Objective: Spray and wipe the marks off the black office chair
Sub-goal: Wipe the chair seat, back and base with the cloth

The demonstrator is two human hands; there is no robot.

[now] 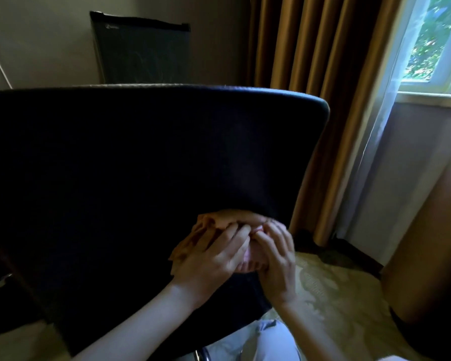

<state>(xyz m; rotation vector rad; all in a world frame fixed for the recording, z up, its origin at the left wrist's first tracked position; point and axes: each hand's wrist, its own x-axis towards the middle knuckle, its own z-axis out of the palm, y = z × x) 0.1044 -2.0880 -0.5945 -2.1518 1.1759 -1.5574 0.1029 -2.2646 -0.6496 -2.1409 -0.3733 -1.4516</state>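
The black office chair (120,178) fills most of the view, its broad back facing me. An orange-tan cloth (193,238) is bunched against the lower right part of the chair back. My left hand (211,261) presses on the cloth with fingers spread over it. My right hand (276,259) grips the cloth's right side, where a pinkish fold shows between both hands. No spray bottle is in view.
A dark mini fridge (141,50) stands behind the chair against the wall. Brown curtains (318,74) and a sheer white one hang at the right by a window (438,43). Patterned carpet (336,295) lies below. A brown, blurred object (432,256) stands at the right edge.
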